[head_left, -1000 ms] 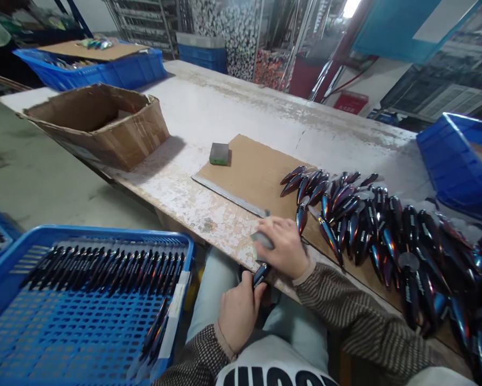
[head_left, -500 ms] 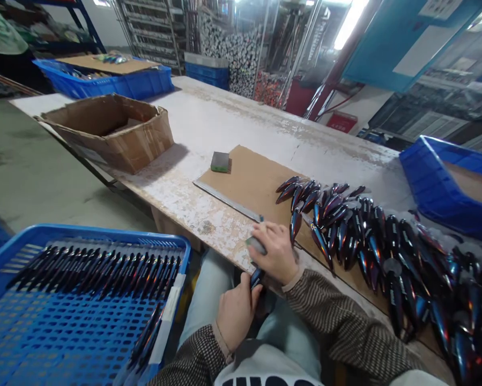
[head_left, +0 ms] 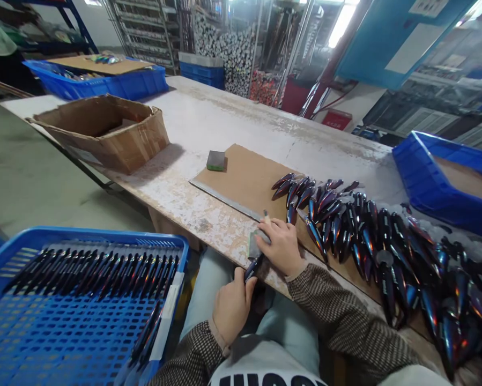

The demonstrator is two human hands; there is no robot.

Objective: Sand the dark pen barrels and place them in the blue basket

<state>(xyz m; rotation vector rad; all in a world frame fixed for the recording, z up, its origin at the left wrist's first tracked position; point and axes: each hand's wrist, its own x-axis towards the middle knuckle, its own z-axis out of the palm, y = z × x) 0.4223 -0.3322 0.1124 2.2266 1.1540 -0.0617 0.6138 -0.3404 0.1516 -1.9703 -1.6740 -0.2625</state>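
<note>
My left hand (head_left: 231,304) is closed round one end of a dark glossy fishing lure (head_left: 252,269) with white lettering, near the table's front edge. The lure's other end reaches toward my right hand (head_left: 281,245). My right hand is closed on a grey-green sanding block (head_left: 253,244), pressed near the lure. Past its fingers pokes a thin light stick with a dark tip (head_left: 267,215); how it is held is hidden. Right of that hand, many similar lures (head_left: 347,225) with clear plastic lips lie heaped on a cardboard sheet (head_left: 241,174).
Another grey-green block (head_left: 215,160) sits on the cardboard's left part. An open cardboard box (head_left: 132,147) stands at the table's left. A blue basket (head_left: 104,231) with lures in a row is low left. Blue bins stand at right (head_left: 421,182) and far left (head_left: 116,86).
My right hand has turned and shifted slightly right, so more of the sanding block and stick shows. My left hand has moved slightly left with the lure. The whole view has shifted a little.
</note>
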